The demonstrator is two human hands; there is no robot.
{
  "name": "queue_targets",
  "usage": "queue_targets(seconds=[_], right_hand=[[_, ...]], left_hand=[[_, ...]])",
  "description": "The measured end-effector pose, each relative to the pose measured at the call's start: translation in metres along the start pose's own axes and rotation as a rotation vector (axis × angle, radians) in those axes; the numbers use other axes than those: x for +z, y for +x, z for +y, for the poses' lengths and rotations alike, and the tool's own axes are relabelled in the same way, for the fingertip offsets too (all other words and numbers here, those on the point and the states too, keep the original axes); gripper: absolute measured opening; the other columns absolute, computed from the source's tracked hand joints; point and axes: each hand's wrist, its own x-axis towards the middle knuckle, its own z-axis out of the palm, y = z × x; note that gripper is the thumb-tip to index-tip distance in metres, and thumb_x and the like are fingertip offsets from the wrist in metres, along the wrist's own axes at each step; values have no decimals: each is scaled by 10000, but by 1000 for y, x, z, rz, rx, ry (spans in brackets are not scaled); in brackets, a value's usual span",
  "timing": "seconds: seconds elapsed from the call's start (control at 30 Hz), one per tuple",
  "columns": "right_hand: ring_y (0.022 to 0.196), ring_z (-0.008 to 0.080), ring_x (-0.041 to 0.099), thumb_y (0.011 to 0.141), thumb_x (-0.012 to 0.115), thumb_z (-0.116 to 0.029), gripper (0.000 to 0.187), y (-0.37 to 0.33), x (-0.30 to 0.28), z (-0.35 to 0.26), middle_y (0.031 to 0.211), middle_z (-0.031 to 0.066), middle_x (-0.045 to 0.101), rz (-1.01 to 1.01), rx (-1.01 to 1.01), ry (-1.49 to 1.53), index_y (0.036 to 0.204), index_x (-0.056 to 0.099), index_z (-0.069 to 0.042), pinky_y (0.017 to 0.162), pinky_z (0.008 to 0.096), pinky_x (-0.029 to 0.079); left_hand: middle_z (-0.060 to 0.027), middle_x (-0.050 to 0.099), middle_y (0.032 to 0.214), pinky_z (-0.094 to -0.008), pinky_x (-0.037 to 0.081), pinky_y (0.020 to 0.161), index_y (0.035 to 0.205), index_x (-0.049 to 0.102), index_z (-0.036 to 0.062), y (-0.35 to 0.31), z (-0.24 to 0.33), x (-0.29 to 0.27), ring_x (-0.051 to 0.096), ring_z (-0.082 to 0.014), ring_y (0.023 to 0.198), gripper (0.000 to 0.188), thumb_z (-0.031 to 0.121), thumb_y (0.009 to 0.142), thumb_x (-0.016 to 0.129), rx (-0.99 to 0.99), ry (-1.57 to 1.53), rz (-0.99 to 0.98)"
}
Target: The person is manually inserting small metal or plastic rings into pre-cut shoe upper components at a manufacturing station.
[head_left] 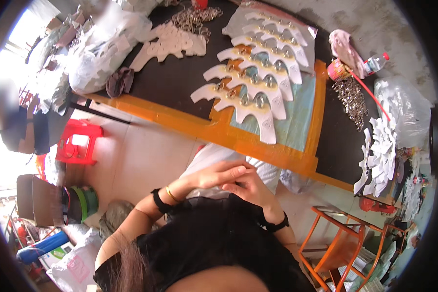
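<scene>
My left hand (218, 175) and my right hand (250, 187) are folded together at my lap, just short of the table edge. Their fingers are closed against each other, and no object shows in them. Some fingertips are hidden where the hands overlap. Beyond them on the table lies an overlapping row of white scalloped pieces (258, 111). Metal rings (259, 100) sit on these pieces, with yellowish patches around them. Neither hand touches the pieces.
Orange tape (180, 124) covers the table's front edge. Loose metal rings (351, 100) and a pile of white pieces (383, 155) lie at the right. Beige cut pieces (173, 46) lie at the back left. An orange-framed chair (338, 248) and red stool (78, 141) stand beside me.
</scene>
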Motion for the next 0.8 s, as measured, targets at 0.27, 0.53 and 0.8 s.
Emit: queue_targets(seconds=[0.27, 0.53, 0.8], right_hand=[[1295, 369, 317, 740, 696, -176, 355, 43, 13, -43, 1297, 159, 434, 245, -487, -608, 1055, 611, -35, 1011, 520, 322], [1309, 338, 313, 744, 649, -124, 414, 46, 47, -37, 1361, 217, 369, 27, -406, -614, 1131, 565, -4, 1056, 454, 292], [1087, 288, 537, 755, 646, -58, 246, 45, 34, -26, 1042, 113, 623, 98, -464, -424, 1001, 656, -51, 966, 416, 394]], left_hand=[[-63, 563, 1067, -278, 433, 877, 1258, 431, 4, -27, 59, -27, 530, -129, 1000, 401, 200, 926, 542, 99, -274, 389], [-124, 630, 948, -280, 477, 816, 950, 554, -48, -47, 16, -19, 600, -160, 883, 358, 217, 1000, 319, 73, -194, 687], [-94, 660, 951, -271, 487, 808, 1018, 597, -31, -39, 14, -31, 612, -145, 894, 220, 122, 950, 454, -33, -119, 629]])
